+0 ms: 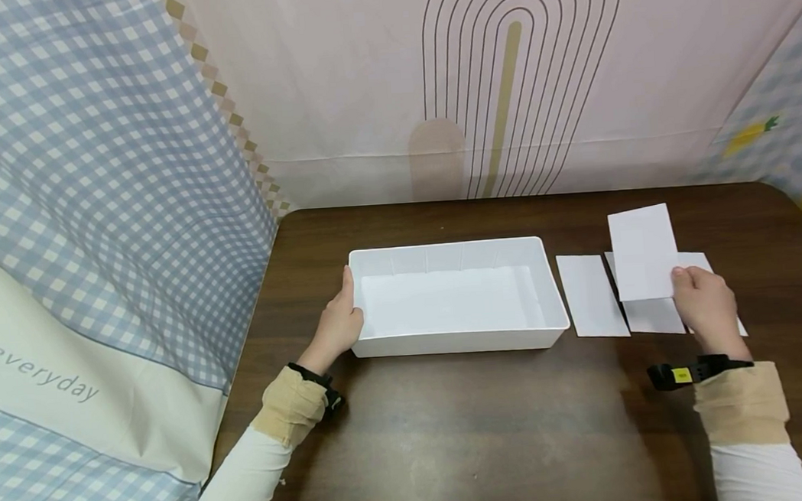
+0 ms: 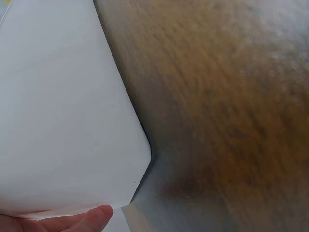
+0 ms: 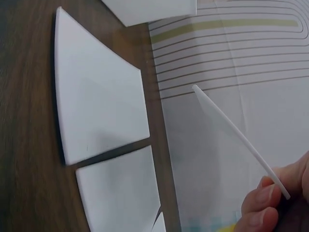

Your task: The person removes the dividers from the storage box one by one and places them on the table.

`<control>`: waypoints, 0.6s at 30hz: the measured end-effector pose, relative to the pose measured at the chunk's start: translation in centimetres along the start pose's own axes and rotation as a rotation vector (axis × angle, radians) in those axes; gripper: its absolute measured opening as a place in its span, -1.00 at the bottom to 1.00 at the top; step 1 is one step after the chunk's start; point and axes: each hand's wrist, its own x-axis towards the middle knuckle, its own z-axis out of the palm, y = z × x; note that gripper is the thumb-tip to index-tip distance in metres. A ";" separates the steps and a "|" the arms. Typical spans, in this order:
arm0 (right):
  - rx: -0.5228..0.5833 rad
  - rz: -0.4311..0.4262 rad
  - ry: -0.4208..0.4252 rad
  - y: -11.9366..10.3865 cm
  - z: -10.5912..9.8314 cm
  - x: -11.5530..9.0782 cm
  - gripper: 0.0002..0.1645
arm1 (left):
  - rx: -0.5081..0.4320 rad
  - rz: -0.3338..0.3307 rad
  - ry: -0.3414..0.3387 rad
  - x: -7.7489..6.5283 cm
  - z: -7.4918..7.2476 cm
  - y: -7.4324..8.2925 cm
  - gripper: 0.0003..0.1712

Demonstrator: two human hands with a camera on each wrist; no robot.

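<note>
A long white plastic box [image 1: 462, 342], without a lid, sits on the wooden table. My left hand [image 1: 337, 316] rests against its left end, index finger straight along the wall. The left wrist view shows fingertips [image 2: 99, 217] touching the box wall [image 2: 63, 106]. My right hand [image 1: 708, 304] pinches a thin white rectangular panel [image 1: 642, 255] by its lower right corner. Held up on a slant, it appears nearly edge-on in the right wrist view. Beneath it lie a middle white panel [image 1: 655, 318] and a right one [image 1: 698, 261], both partly hidden.
Another flat white panel [image 1: 592, 296] lies between the box and the middle panel. The brown table [image 1: 467, 430] backs onto a pink patterned cloth [image 1: 336, 93]. Blue checked fabric [image 1: 105, 146] hangs at the table's left side.
</note>
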 end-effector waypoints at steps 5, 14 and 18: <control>-0.011 0.004 -0.022 0.5 -0.4 -0.1 -0.43 | 0.002 0.005 0.000 -0.1 0.0 0.0 -0.18; -0.026 0.041 -0.035 1.7 -1.3 0.1 -0.42 | -0.001 0.002 0.002 -0.1 0.0 0.0 -0.18; -0.024 0.067 -0.047 2.2 -1.7 0.1 -0.41 | 0.002 -0.004 0.001 0.0 0.0 0.1 -0.18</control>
